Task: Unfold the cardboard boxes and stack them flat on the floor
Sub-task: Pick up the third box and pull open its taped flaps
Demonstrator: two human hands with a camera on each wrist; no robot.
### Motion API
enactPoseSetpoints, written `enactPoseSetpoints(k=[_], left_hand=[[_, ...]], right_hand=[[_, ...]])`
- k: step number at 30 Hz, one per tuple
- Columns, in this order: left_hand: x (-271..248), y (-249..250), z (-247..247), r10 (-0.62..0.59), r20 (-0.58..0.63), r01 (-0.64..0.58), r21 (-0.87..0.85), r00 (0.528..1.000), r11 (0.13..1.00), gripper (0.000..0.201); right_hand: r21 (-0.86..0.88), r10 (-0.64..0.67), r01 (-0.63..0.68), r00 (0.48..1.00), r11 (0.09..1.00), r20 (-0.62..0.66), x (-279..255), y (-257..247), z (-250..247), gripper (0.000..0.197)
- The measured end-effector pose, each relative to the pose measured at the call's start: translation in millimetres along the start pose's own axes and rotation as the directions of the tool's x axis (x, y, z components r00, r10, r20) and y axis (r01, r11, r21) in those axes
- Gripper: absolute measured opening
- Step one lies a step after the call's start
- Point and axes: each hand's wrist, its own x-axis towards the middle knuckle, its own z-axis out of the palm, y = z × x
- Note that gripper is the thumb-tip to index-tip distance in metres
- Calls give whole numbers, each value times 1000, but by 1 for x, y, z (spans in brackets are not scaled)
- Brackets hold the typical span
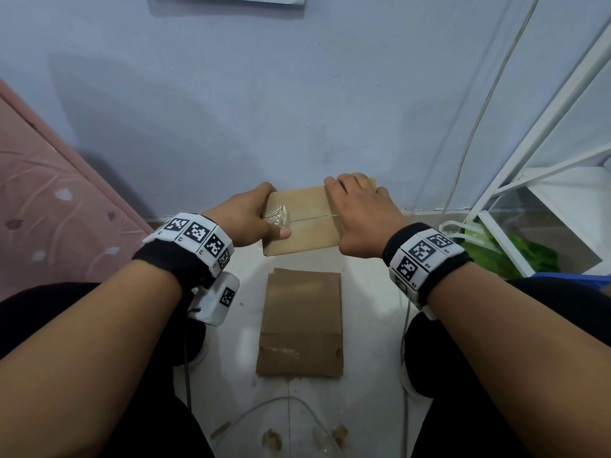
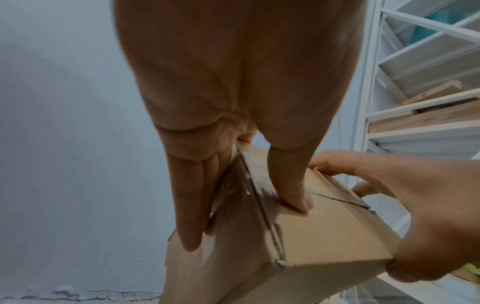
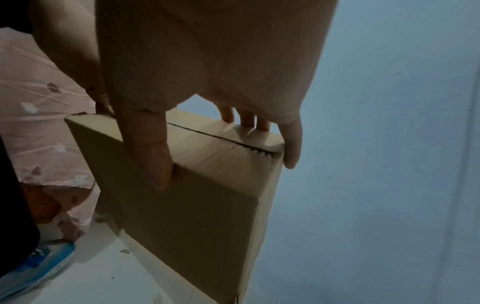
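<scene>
A closed brown cardboard box (image 1: 302, 223) is held in the air between both hands, in front of the wall. Its top flaps meet at a slit seam (image 3: 221, 138), with crumpled clear tape (image 1: 277, 215) at the left end. My left hand (image 1: 246, 219) grips the left end, thumb on top (image 2: 293, 185) and fingers down the side. My right hand (image 1: 358, 213) grips the right end, thumb on the near face (image 3: 153, 152) and fingers over the far edge. Below it, a flattened cardboard box (image 1: 301, 325) lies on the white floor (image 1: 238, 358).
A pink patterned bed cover (image 1: 49, 206) fills the left. A white metal rack (image 1: 535, 180) stands at right with a green bag (image 1: 515, 252) under it. White cables (image 1: 476, 120) hang by the wall. Small cardboard and tape scraps (image 1: 272, 438) lie on the near floor.
</scene>
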Motion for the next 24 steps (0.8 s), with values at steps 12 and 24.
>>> enactPoseSetpoints(k=[12,24], left_hand=[[-2,-1,-6,33,14,-33,12,999,999,50],[-3,1,8,59,70,-59,3,996,998,79]], right_hand=[[-6,-6,6,1000,1000,-1,0,0,0,88],[-67,-11,12,1000,998,9,0,8,1,82]])
